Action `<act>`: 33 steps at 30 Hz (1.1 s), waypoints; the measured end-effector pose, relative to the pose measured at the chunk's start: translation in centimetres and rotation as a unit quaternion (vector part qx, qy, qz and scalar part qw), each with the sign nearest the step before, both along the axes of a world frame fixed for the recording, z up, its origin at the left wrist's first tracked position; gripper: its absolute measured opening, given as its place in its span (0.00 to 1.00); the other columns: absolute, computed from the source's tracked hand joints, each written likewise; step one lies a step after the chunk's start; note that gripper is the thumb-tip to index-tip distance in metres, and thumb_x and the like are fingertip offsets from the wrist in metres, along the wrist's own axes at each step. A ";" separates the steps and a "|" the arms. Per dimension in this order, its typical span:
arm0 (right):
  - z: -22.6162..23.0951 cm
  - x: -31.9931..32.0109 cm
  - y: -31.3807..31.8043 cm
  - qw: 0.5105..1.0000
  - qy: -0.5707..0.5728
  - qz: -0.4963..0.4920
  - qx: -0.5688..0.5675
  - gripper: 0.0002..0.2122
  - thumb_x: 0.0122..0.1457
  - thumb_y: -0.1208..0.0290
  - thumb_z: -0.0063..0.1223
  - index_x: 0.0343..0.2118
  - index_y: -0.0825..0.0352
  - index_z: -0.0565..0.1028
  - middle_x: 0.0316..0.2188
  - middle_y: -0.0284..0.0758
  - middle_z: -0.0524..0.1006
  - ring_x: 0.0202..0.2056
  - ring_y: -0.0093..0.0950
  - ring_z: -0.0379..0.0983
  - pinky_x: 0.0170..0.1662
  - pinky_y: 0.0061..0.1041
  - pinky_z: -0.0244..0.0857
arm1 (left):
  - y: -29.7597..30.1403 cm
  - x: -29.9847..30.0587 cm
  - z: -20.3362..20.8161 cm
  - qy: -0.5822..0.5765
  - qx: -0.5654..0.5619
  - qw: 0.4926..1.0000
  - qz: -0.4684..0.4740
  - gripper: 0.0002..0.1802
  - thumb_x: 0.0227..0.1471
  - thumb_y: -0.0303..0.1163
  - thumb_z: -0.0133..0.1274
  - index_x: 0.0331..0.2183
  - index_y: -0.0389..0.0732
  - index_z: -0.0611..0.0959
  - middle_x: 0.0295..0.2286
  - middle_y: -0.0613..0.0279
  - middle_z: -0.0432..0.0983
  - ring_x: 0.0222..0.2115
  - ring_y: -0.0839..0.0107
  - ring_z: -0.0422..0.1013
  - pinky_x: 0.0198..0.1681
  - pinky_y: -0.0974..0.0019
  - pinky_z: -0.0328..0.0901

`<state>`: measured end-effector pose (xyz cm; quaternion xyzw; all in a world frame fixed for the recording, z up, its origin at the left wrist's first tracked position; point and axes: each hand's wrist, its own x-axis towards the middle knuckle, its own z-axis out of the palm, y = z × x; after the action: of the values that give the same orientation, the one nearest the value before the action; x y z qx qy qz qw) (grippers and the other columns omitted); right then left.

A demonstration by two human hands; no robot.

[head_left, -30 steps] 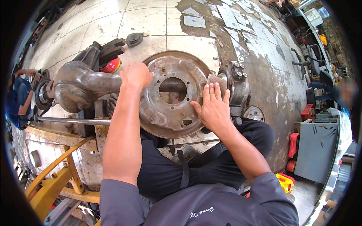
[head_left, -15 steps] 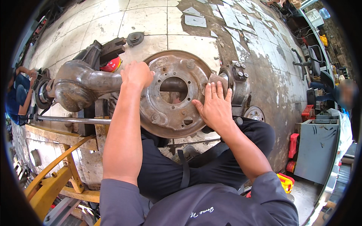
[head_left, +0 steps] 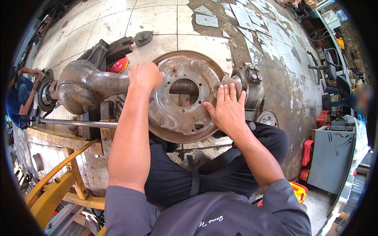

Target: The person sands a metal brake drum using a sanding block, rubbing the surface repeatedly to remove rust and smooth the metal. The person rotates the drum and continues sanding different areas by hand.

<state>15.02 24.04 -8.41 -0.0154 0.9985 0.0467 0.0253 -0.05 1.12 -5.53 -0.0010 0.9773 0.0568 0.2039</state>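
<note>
A round, brown metal backing plate [head_left: 161,106] with a large centre hole and small bolt holes stands before me. My left hand [head_left: 145,76] is closed around its upper left rim, and the fingertips are hidden behind the knuckles. Against the plate's right side, my right hand [head_left: 231,112] lies flat with its fingers stretched out and thumb apart. Under those fingers is a brownish piece of what looks like sandpaper [head_left: 235,83], pressed on the plate. To the left runs a heavy axle housing [head_left: 80,88]; a hub-like metal part with bolts [head_left: 252,88] sits just right of the sandpaper.
A metal rod [head_left: 78,123] and a yellow frame [head_left: 65,188] lie at my left. A red can-like thing [head_left: 118,65] is behind the axle. Broken tiles [head_left: 252,17] cover the far floor. A grey cabinet [head_left: 330,159] stands right. Another person [head_left: 23,96] is at far left.
The whole view has shifted slightly. Both hands keep nearly the same places on the plate.
</note>
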 end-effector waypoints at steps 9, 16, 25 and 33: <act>-0.3 0.2 0.0 1.000 0.002 -0.004 -0.009 0.40 0.67 0.41 0.41 0.64 0.79 0.63 0.64 0.53 0.67 0.70 0.49 0.53 0.68 0.64 0.42 | 0.0 -0.1 0.0 -0.004 0.004 1.000 -0.001 0.22 0.60 0.49 0.58 0.46 0.42 0.87 0.52 0.52 0.78 0.56 0.52 0.70 0.59 0.47 0.64; -0.5 0.0 0.2 1.000 0.010 -0.002 -0.008 0.40 0.68 0.40 0.41 0.65 0.79 0.63 0.64 0.53 0.67 0.71 0.48 0.51 0.68 0.64 0.40 | -0.4 -0.2 -0.3 0.004 0.002 1.000 -0.028 0.27 0.59 0.50 0.57 0.46 0.35 0.86 0.49 0.44 0.79 0.53 0.46 0.74 0.55 0.45 0.68; -0.1 0.4 0.4 1.000 0.006 0.013 -0.006 0.38 0.68 0.42 0.41 0.64 0.78 0.64 0.64 0.53 0.67 0.71 0.48 0.52 0.68 0.64 0.40 | -0.3 -0.2 -0.2 0.001 0.001 1.000 -0.018 0.25 0.60 0.50 0.57 0.47 0.38 0.86 0.50 0.47 0.79 0.54 0.48 0.73 0.57 0.46 0.67; 0.0 0.2 0.5 1.000 -0.004 0.019 0.003 0.38 0.68 0.42 0.40 0.64 0.78 0.64 0.64 0.51 0.68 0.71 0.48 0.52 0.68 0.64 0.40 | 0.1 -0.2 -0.1 -0.006 -0.004 1.000 -0.006 0.23 0.60 0.50 0.58 0.47 0.43 0.87 0.53 0.51 0.77 0.57 0.52 0.71 0.59 0.48 0.65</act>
<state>15.17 24.56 -8.38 -0.0343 0.9978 0.0499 0.0285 -0.26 1.18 -5.65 0.0034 0.9763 0.0517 0.2102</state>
